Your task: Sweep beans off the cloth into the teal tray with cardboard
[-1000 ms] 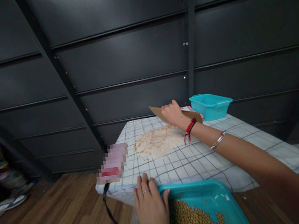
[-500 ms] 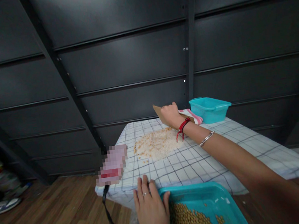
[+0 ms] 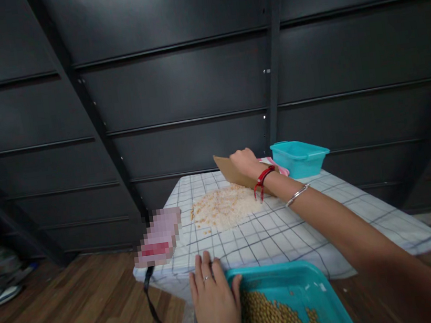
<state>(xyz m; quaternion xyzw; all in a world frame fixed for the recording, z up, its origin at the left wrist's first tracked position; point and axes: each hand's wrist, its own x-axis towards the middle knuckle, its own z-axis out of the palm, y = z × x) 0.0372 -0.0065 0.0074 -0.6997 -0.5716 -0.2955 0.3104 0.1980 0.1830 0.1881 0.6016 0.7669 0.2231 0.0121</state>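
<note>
My right hand [image 3: 245,162] reaches over the far part of the table, closed on the top edge of a piece of brown cardboard [image 3: 227,171]. The cardboard stands tilted at the far edge of a spread pile of white rice [image 3: 230,210] with yellowish grains or beans mixed in. My left hand [image 3: 215,296] is at the near left corner of a turquoise tray [image 3: 288,267], its thumb over the rim and its fingers stretched along the outside. Inside the tray lie many soybeans [image 3: 276,318]. The underside of the left hand is hidden.
A checked cloth [image 3: 261,240] covers the table. A turquoise basket [image 3: 300,161] stands at the back right beside a pink-striped cloth [image 3: 284,170]. A blurred pink object [image 3: 161,235] with a black cord [image 3: 156,315] lies at the left. Dark wall panels [image 3: 182,86] rise behind.
The cardboard has tipped and shifted slightly left and nearer in my right hand, showing more of its face. My left hand keeps its place at the tray. The view has shifted a little.
</note>
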